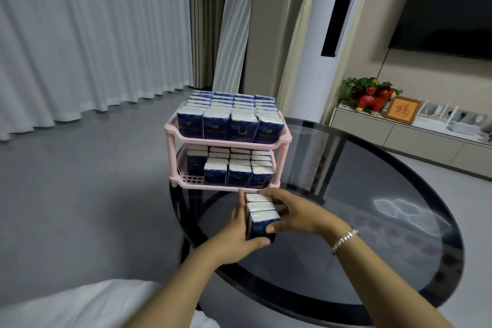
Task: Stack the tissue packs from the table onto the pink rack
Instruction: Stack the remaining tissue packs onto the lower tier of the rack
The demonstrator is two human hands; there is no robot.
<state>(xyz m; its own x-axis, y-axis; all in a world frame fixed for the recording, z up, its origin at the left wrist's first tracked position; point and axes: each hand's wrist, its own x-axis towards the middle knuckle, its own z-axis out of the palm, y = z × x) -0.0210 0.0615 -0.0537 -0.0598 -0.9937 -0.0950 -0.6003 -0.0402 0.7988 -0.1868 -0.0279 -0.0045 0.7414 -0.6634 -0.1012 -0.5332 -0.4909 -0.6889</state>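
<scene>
Three packs: a short row of tissue packs (262, 217) sits on the near part of the tabletop (372, 261), just in front of the pink rack (229, 142), white ends up, pressed together front to back.
Left grip: left hand (239, 231) lies along the left side of the row, fingers fairly straight against it and thumb hooked round the near end, so it's got hold of the bundle.
Right grip: right hand (290, 214) mirrors it on the right side, fingers reaching to the far pack, thumb on the near pack's face. Bracelet (344, 241) on that wrist.
How I'd do it: squeeze inward and along the row so the middle pack can't drop out, lift all three as one block, keep them upright, and go in low under the top tier's rim.
Top tier: looks full to me, four packs across, several rows deep, all standing.
Bottom tier: mostly filled too, but the near left corner (193, 178) shows bare pink grid. That gap is my guess for where this bundle goes.
Watch out: the rack stands right at the far left edge of the glass, so a hard shove could nudge it.
Around: curtains, a TV cabinet with a red figurine off to the far right.
</scene>
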